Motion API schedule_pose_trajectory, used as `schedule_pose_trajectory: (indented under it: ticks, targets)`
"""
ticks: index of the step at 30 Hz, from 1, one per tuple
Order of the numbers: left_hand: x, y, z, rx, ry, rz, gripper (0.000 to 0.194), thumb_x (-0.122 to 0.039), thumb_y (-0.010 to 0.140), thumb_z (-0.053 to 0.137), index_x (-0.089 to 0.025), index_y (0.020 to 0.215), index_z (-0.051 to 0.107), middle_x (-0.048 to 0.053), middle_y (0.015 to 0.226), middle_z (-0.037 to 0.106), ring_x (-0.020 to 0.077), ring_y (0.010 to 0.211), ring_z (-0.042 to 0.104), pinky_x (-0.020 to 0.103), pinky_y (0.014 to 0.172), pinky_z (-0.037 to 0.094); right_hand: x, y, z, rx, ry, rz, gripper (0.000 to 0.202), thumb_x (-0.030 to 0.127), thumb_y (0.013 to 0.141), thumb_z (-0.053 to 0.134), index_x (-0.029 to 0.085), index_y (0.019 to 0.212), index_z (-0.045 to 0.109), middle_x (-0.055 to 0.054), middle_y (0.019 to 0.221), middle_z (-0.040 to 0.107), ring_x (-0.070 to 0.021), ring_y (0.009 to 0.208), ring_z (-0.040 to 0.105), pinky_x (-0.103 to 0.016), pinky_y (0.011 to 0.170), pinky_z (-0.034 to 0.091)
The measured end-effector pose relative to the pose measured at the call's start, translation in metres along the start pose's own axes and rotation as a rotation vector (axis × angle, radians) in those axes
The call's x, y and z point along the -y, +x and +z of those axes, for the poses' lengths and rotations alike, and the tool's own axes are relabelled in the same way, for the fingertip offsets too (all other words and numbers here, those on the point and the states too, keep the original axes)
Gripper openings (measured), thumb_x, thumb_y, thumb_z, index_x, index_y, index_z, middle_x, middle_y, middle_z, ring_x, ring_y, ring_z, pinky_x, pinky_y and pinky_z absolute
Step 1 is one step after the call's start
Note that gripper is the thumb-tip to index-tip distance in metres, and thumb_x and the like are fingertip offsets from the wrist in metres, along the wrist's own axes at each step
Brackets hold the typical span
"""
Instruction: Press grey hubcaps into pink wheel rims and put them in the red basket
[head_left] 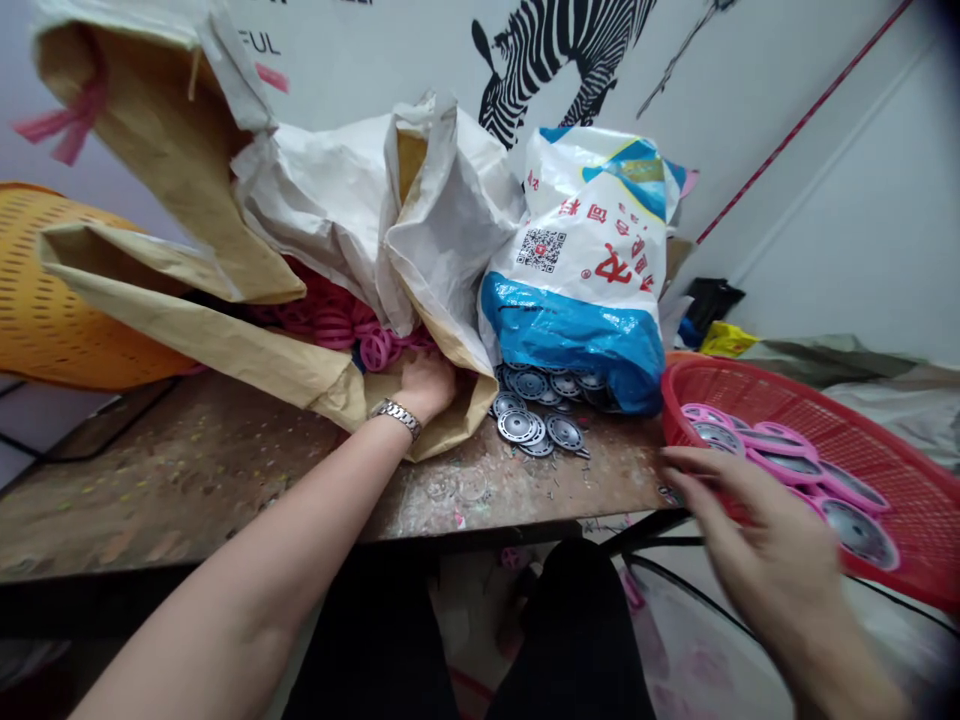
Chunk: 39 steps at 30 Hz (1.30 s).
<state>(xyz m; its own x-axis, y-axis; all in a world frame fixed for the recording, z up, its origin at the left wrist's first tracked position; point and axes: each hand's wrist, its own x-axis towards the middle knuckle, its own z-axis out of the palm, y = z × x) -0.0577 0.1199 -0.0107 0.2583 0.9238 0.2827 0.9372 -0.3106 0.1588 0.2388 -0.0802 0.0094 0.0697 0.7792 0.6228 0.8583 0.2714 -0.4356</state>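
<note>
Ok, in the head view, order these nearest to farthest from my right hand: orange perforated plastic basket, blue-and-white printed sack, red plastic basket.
1. Red plastic basket, by your right hand.
2. Blue-and-white printed sack, right of centre.
3. Orange perforated plastic basket, far left.

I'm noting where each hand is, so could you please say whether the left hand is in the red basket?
No, the left hand is inside the open sack of pink parts, away from the red basket.
</note>
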Motion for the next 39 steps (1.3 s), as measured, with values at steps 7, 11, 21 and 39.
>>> schedule_pose_trajectory:
  ticks: [7,11,21,39]
  targets:
    - [-0.003,-0.01,-0.009,0.027,0.109,-0.014,0.038,-0.032,0.091,0.056,-0.003,0.114,0.068,0.02,0.119,0.067,0.0361,0.117,0.06,0.038,0.096,0.047,0.018,0.02,0.076,0.245,0.035,-0.135,0.026,0.034,0.098,0.053,0.018,0.114,0.067,-0.012,0.113,0.072,-0.0277,0.106,0.063,-0.042,0.094,0.048]
    - [-0.002,-0.037,-0.024,-0.001,0.134,-0.008,0.043,-0.032,0.086,0.065,-0.006,0.12,0.062,0.022,0.117,0.066,0.0355,0.113,0.06,0.04,0.093,0.049,0.022,0.036,0.106,0.312,-0.154,-0.103,0.031,0.032,0.097,0.056,0.018,0.123,0.065,-0.013,0.124,0.069,-0.0294,0.111,0.058,-0.042,0.091,0.047]
    - [0.003,-0.129,-0.034,-0.21,-0.335,0.055,0.053,-0.048,0.09,0.065,-0.015,0.131,0.056,0.015,0.123,0.067,0.0298,0.113,0.062,0.043,0.098,0.049,0.045,0.061,0.138,0.459,-0.526,-0.041,0.032,0.048,0.091,0.067,0.018,0.102,0.066,-0.012,0.108,0.067,-0.0284,0.102,0.058,-0.034,0.071,0.036]
    - [-0.03,-0.171,-0.024,-0.136,-0.65,0.06,0.05,-0.038,0.088,0.069,-0.016,0.131,0.056,0.014,0.128,0.065,0.0292,0.118,0.06,0.047,0.101,0.049,0.042,0.063,0.137,0.346,-0.402,-0.029,0.015,0.03,0.089,0.068,0.02,0.099,0.063,-0.009,0.103,0.07,-0.0267,0.1,0.059,-0.032,0.071,0.034]
